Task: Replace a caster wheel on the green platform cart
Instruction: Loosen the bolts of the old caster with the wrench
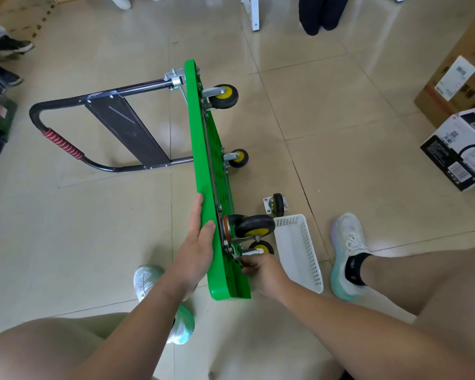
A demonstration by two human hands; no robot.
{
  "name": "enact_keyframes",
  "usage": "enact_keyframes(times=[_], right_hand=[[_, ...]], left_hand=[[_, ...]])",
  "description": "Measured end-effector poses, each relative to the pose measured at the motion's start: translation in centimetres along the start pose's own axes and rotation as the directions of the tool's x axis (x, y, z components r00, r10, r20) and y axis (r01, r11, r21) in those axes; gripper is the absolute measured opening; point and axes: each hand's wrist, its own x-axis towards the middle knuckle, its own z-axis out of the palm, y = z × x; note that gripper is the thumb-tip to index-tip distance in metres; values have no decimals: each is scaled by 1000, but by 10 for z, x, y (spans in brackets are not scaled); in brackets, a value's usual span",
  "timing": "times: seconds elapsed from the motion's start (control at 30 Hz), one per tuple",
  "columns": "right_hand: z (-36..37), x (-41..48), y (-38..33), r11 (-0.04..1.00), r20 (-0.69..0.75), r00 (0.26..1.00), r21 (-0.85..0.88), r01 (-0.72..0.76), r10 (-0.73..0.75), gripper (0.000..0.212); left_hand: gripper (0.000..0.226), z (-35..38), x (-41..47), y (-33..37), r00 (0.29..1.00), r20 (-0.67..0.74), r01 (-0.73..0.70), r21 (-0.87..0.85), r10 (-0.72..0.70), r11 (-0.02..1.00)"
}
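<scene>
Green plastic platform cart (203, 149) stands on its long edge on the tiled floor, with its black tubular handle (107, 127) out left and wheels facing right. Left hand (199, 242) lies flat on the deck's left face at the near end, fingers straight and pressed together, thumb over the top edge. Right hand (261, 270) is low at the nearest yellow-hubbed caster (261, 247), fingers curled, pinching a small metal piece (239, 261). A loose black caster wheel on a steel plate (277, 205) lies to the right, just beyond a white perforated plastic basket (299, 250).
</scene>
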Motion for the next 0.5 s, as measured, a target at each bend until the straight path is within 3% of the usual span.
enact_keyframes(times=[0.07,0.23,0.5], right_hand=[[-7,-3,-4,995,-68,998,-103,6,-13,20],[-22,-39,-7,873,63,996,-479,89,-68,28],[-8,-79,-35,923,73,997,-382,50,-24,15]], left_hand=[[56,0,0,0,1000,3,-6,2,6,1000],[57,0,-1,2,999,13,-31,5,31,1000],[57,1,-1,0,999,2,-38,-9,38,999]])
